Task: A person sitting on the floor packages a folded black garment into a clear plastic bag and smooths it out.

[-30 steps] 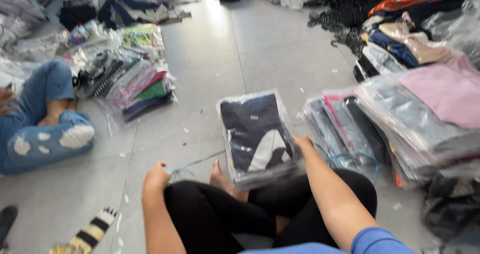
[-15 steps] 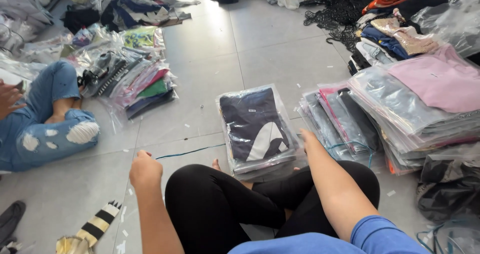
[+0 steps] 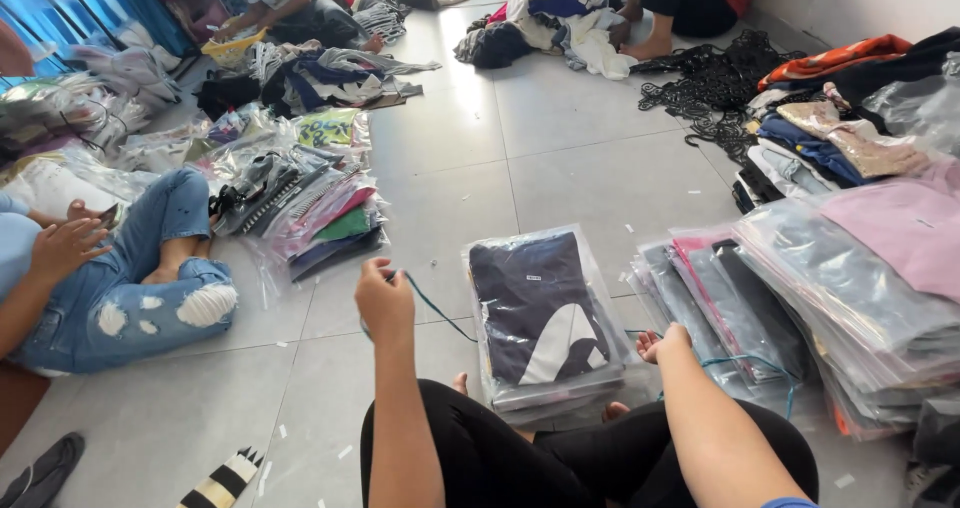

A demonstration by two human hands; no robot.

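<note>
A stack of clear-bagged dark garments [image 3: 540, 313] lies on the tiled floor in front of my crossed legs in black trousers. My left hand [image 3: 384, 304] is raised to the left of the stack, fingers pinched on a thin teal string [image 3: 437, 311] that slants down to the stack's left edge. My right hand [image 3: 664, 345] rests low at the stack's right side, fingers curled on the string's other end. More of the string loops over the bags beside my right wrist. The part under the stack is hidden.
Piles of bagged clothes [image 3: 850, 288] rise at my right, and another pile [image 3: 310, 213] lies at the left. A person in torn jeans [image 3: 130, 288] sits at the far left. Loose clothing and other seated people are at the back. Paper scraps dot the floor.
My left hand has risen from the floor and moved toward the stack, drawing the teal string up. My right hand has slid off the stack's edge to its lower right corner.
</note>
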